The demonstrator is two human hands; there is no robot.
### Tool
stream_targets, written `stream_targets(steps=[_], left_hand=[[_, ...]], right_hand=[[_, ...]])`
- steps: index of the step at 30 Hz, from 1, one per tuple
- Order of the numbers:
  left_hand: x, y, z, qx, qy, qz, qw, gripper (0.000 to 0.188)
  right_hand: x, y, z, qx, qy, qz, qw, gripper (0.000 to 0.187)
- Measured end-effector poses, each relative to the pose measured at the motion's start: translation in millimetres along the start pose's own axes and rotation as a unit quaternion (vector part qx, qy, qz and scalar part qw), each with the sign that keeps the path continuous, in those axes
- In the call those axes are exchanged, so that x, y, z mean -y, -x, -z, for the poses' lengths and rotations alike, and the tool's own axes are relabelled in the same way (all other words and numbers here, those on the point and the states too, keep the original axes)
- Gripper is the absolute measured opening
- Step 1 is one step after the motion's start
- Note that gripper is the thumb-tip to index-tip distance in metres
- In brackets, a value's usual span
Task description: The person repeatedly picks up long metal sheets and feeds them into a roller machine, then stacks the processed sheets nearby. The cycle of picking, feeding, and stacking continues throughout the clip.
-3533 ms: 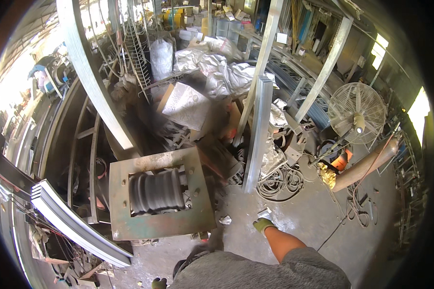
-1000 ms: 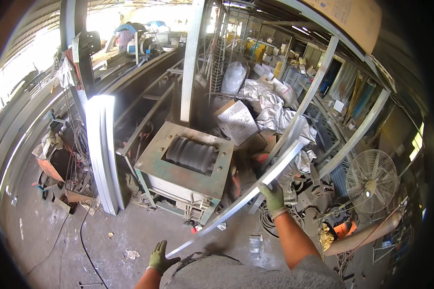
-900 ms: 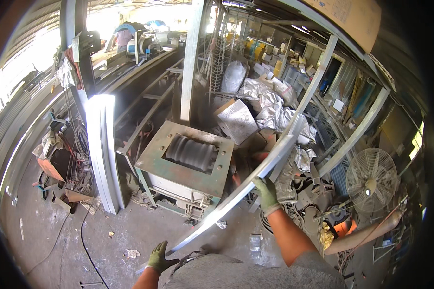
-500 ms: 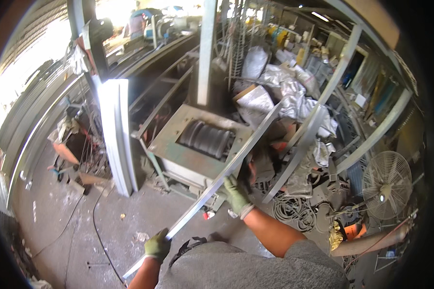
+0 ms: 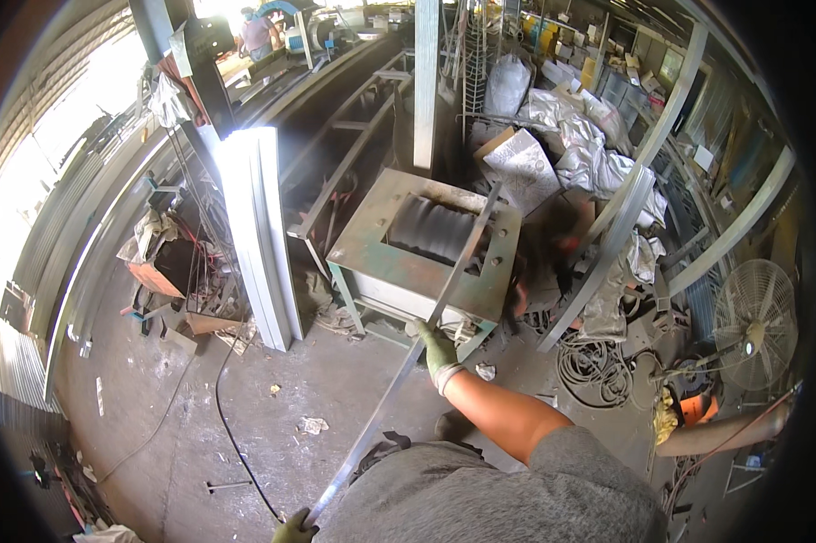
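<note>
A long, narrow metal bar runs slantwise up from the lower edge of the view. My right hand, in a green work glove, is closed around its middle. Down at the bottom edge, my left hand, gloved the same way and partly cut off, grips the bar near its close end. The bar's far part passes above a green, worn machine with dark ribbed rollers in its top opening. Whether the bar touches the machine, I cannot tell.
Shiny folded metal profiles stand upright left of the machine. Steel posts rise behind it. A coiled cable and a round fan are at right. A black cable crosses the floor. Another person is far back.
The bar has turned steeper, its far end now over the machine's roller opening rather than past its right side. My left hand has dropped to the bottom edge. The view has shifted.
</note>
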State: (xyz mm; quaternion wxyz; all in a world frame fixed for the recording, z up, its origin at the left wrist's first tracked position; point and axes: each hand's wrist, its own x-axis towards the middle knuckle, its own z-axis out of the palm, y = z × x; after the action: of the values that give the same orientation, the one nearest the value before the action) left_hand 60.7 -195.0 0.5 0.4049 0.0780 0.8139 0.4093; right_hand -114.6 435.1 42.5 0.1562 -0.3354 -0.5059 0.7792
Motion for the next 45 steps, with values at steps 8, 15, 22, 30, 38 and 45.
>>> stream_targets(steps=[8, 15, 22, 30, 38, 45], left_hand=[[90.2, 47.3, 7.1, -0.030, 0.180, 0.176, 0.967, 0.051], [66.6, 50.1, 1.3, -0.042, 0.254, 0.211, 0.943, 0.056], [10.9, 35.3, -0.4, -0.025, 0.299, 0.213, 0.930, 0.061], [-163.5, -105.9, -5.6, 0.055, -0.260, 0.051, 0.963, 0.066], [-369.7, -269.4, -57.3, 0.006, -0.273, -0.007, 0.962, 0.038], [-450.8, -403.0, -134.0, 0.012, -0.275, -0.056, 0.960, 0.039]], right_hand=[[-79.4, 32.7, -54.6, -0.042, 0.127, 0.003, 0.991, 0.064], [-79.1, 8.9, -51.7, -0.066, 0.091, 0.008, 0.994, 0.060], [-37.8, -57.5, -11.4, -0.077, 0.075, 0.023, 0.994, 0.070], [41.4, -159.9, 24.0, -0.114, 0.202, -0.024, 0.973, 0.080], [16.9, -129.1, 23.4, -0.028, 0.174, -0.110, 0.978, 0.090], [12.1, -107.2, 69.8, 0.003, 0.120, -0.095, 0.988, 0.067]])
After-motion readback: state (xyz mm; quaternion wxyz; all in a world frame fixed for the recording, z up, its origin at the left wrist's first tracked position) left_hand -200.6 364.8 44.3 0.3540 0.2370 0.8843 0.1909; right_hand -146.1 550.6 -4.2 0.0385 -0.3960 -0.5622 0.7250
